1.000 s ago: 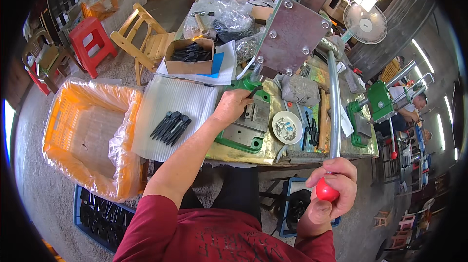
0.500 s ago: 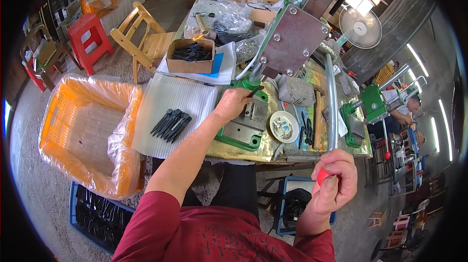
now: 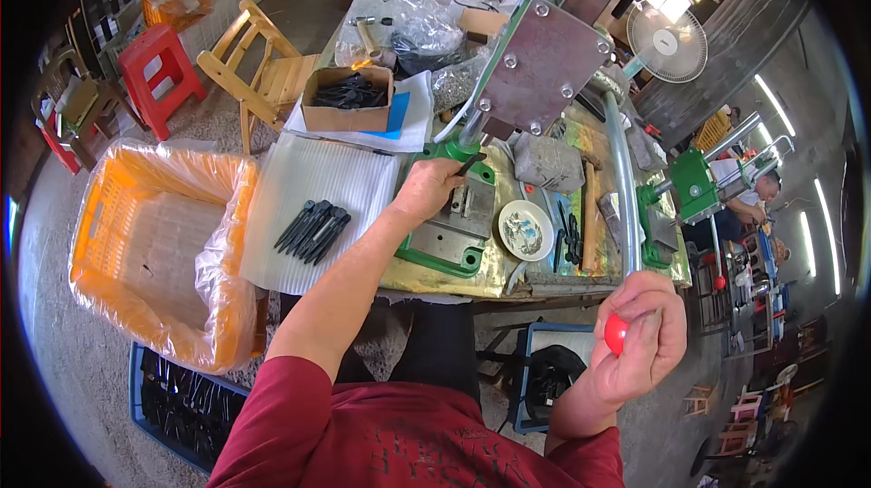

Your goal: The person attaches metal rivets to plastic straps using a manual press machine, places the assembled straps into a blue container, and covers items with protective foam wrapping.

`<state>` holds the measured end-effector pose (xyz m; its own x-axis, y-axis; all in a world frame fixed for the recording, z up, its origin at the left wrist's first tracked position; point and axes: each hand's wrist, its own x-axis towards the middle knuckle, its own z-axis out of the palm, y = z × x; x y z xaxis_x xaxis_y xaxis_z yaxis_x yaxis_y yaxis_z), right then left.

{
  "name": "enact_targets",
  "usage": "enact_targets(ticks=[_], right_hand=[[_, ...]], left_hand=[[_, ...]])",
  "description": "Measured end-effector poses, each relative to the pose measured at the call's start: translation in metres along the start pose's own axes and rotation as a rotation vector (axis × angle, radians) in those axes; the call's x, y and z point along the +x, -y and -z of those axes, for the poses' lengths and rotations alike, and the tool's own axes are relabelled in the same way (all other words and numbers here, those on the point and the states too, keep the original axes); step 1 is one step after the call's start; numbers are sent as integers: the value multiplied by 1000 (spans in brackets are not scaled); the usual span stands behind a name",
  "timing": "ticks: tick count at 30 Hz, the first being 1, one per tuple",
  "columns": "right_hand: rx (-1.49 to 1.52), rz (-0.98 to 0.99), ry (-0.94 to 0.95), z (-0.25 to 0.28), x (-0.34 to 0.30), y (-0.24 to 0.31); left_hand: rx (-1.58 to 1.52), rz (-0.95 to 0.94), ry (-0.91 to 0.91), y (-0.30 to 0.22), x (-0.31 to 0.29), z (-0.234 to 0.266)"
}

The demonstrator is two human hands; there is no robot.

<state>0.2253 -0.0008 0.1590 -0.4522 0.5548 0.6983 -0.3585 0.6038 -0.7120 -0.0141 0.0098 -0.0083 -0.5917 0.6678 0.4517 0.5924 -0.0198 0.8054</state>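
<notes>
My left hand (image 3: pixel 426 190) is closed on a small, slim black part (image 3: pixel 469 163), pinching it over the fixture (image 3: pixel 461 209) of a green hand press (image 3: pixel 441 263). The part's far end is hidden by the fingers and the press. My right hand (image 3: pixel 642 336) wraps round the red ball knob (image 3: pixel 616 334) at the end of the press's long steel lever (image 3: pixel 624 189). A square metal plate (image 3: pixel 544 66) of the press stands above the fixture. Left of my left forearm, several slender black parts (image 3: pixel 312 230) lie in a pile on white foam sheeting (image 3: pixel 354 166).
A cardboard box (image 3: pixel 349 120) of black parts stands behind the foam. An orange crate (image 3: pixel 240 248) lined with clear plastic is at the left. A white bowl (image 3: pixel 546 244) of small metal pieces and a grey block (image 3: pixel 548 161) sit right of the press. Another person works far right.
My right hand has moved slightly right with the lever's red knob, turning so more of the knob shows. My left hand stays at the fixture with the black part.
</notes>
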Motion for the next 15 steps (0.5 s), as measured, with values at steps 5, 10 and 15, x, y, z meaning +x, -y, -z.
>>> enact_targets(ticks=[5,10,15], right_hand=[[-597,162,429,21,-44,-91],[-432,464,326,2,-39,-140],[-399,389,366,5,-37,-125]], left_hand=[[9,-17,-11,1,-1,-1],[63,-76,-64,1,4,1],[61,-44,-43,3,-1,-4]])
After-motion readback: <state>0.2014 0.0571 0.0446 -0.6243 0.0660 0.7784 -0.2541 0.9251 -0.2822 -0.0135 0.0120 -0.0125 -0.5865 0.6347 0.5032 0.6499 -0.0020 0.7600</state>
